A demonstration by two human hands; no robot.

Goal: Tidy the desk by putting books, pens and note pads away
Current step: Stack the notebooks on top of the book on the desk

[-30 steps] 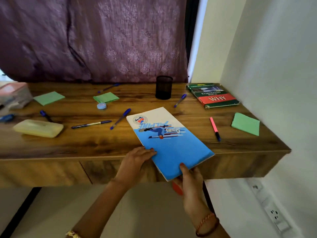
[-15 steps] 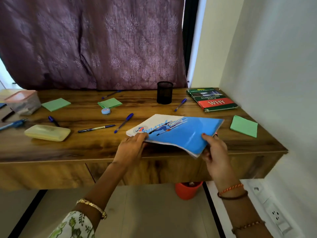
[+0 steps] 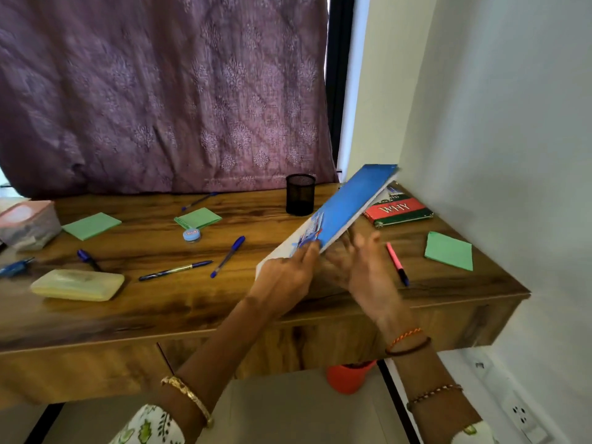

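Right now I have the blue notebook (image 3: 349,206) off the desk (image 3: 224,302) and tipped steeply, its far corner up over the red and green book (image 3: 400,211) that lies in the corner by the wall. My left hand (image 3: 285,277) pinches the notebook's near, lower end, thumb on the cover, because that end takes the weight while I swing it round. My right hand (image 3: 362,267) sits beneath the lower edge with fingers spread and fairly straight; it is blurred, so I cannot say for certain that it touches the notebook, but it looks placed to steady the underside, not to grip. I hold the notebook angled like this, I judge, to lay it on the red and green book and start a stack. The black mesh pen cup (image 3: 300,193) stands just left of that book, ready for pens. A pink pen (image 3: 396,262) lies nearer me than the book, and a green note pad (image 3: 448,250) lies beside it towards the wall. More pens and green pads lie well to the left of the book, not yet put away.
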